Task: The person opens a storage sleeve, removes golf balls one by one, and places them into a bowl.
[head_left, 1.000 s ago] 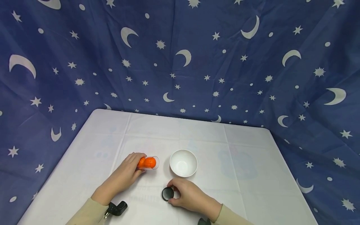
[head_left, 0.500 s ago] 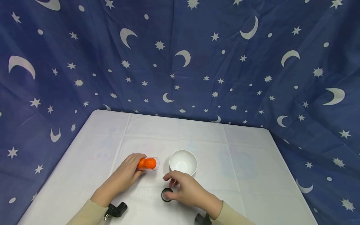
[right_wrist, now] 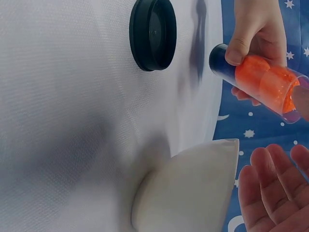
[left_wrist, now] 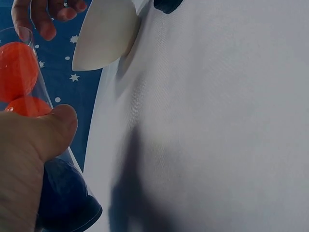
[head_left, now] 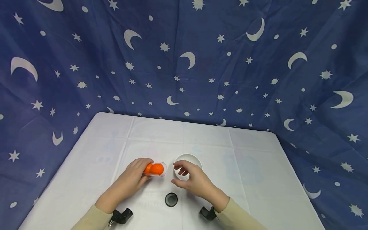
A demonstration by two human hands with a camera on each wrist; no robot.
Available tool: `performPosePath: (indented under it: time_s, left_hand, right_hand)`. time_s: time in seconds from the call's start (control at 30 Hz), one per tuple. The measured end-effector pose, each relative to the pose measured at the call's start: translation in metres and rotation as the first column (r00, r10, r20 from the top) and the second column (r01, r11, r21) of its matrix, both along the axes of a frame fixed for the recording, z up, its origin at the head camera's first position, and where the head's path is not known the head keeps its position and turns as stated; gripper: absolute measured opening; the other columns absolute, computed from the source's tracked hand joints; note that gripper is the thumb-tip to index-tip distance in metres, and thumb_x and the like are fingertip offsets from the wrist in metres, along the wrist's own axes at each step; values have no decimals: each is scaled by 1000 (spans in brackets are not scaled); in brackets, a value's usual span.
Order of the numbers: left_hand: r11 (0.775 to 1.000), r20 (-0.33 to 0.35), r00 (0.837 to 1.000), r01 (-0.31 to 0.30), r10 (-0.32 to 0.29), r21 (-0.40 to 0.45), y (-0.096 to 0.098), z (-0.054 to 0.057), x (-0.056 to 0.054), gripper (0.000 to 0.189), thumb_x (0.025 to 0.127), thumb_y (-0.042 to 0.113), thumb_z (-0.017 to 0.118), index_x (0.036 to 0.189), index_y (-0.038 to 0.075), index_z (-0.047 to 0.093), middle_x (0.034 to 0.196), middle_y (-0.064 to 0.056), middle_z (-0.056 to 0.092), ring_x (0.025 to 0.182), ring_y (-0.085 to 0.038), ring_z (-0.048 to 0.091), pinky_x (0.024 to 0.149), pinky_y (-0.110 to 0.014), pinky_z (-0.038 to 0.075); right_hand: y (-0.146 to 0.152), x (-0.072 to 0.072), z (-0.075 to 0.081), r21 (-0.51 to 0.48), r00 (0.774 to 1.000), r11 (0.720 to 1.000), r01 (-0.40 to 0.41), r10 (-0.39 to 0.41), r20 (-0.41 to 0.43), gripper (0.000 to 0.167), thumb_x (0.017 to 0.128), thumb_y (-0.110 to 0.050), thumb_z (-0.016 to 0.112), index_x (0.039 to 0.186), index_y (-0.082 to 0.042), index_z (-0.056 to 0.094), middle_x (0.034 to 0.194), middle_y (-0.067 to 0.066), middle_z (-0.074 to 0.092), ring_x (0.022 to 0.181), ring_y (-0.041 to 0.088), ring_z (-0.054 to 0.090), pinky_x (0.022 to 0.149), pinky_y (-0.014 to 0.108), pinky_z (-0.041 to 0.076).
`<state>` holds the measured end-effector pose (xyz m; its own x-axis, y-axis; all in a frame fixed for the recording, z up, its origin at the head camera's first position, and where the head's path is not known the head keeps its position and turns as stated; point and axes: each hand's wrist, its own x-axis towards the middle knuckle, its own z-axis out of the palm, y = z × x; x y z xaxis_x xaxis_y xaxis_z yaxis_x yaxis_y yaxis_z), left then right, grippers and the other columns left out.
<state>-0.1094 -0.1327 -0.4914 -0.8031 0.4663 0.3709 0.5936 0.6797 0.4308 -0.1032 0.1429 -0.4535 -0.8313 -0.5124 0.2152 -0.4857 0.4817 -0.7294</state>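
Observation:
My left hand (head_left: 130, 177) grips a clear tube (left_wrist: 42, 82) holding orange balls (head_left: 157, 168), its lower end dark (left_wrist: 67, 198). The tube leans, with its open mouth toward the right. My right hand (head_left: 196, 182) is empty, fingers spread and lightly bent, partly over the white bowl (head_left: 188, 157) in the head view. In the right wrist view, its thumb (right_wrist: 301, 100) overlaps the tube's mouth. On the table in front of the bowl lies a round black lid (head_left: 171, 200), hollow side up.
A white cloth covers the table (head_left: 235, 179). Behind it hangs a blue curtain (head_left: 184, 64) with moons and stars. Black wrist cameras sit at the left cuff (head_left: 122, 216) and right cuff (head_left: 207, 213), low over the cloth.
My right hand has let go of the black lid, leaving it on the table hollow side up, and has moved up toward the bowl. My left hand has shifted slightly right with the tube.

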Motion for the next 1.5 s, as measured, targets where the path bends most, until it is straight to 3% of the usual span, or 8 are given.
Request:
performPosePath:
  time_s: [0.27, 0.5, 0.7, 0.93, 1.07, 1.23, 1.5]
  left_hand:
    - [1000, -12, 1000, 12, -12, -8, 6, 3, 1, 54, 80, 16, 80, 126, 12, 53, 121, -1, 57, 116, -22, 50, 104, -42, 34]
    - [999, -32, 999, 36, -36, -13, 12, 5, 3, 53, 80, 20, 80, 125, 12, 54, 120, -1, 58, 114, -22, 51, 102, -42, 35]
    - [998, -30, 998, 50, -51, -37, 14, 6, 3, 56, 81, 23, 79, 130, 13, 55, 121, 0, 57, 115, -22, 50, 102, -42, 34]
    - [997, -41, 997, 56, -58, -45, 17, 7, 3, 59, 81, 25, 79, 133, 14, 54, 120, 2, 58, 113, -21, 50, 101, -43, 34]
    - [999, -54, 998, 28, -30, -42, 20, 10, 2, 58, 79, 25, 81, 129, 12, 55, 120, 0, 60, 111, -21, 51, 100, -43, 33]
    - [999, -99, 995, -10, 5, -51, 23, 17, 1, 54, 76, 22, 84, 122, 12, 58, 118, -2, 61, 110, -24, 50, 99, -44, 32]
    - [999, -201, 979, -32, 27, -25, 27, 25, -1, 54, 70, 11, 85, 120, 12, 62, 116, -3, 61, 110, -29, 48, 97, -51, 29]
  right_hand:
    - [0, -3, -2, -5, 1000, 1000, -1, 1, -11, 48, 82, -32, 79, 123, -22, 57, 111, -13, 61, 89, 11, 62, 81, 27, 51]
    - [-2, -2, -2, -3, 1000, 1000, -16, 16, 6, 50, 83, -36, 77, 125, -16, 58, 115, -4, 63, 92, 14, 62, 82, 28, 51]
    - [-2, -1, -3, 4, 1000, 1000, -12, 12, -10, 48, 83, -38, 75, 124, -22, 58, 113, -10, 63, 91, 10, 61, 81, 28, 51]
    - [-2, -1, -2, 18, 999, 1000, -11, 12, -36, 47, 85, -36, 74, 123, -12, 59, 112, -4, 64, 90, 12, 62, 80, 27, 52]
    - [0, -1, -2, 33, 999, 999, 14, -13, -34, 48, 87, -38, 72, 123, -9, 59, 111, -3, 65, 89, 15, 63, 79, 28, 53]
    - [1, -2, -3, 33, 999, 998, 48, -48, -21, 49, 88, -39, 70, 125, -8, 60, 109, 0, 66, 88, 16, 64, 79, 30, 53]
    - [4, -5, -6, -16, 998, 998, 55, -55, -19, 44, 85, -23, 76, 123, -8, 60, 109, 0, 67, 86, 16, 66, 78, 28, 53]
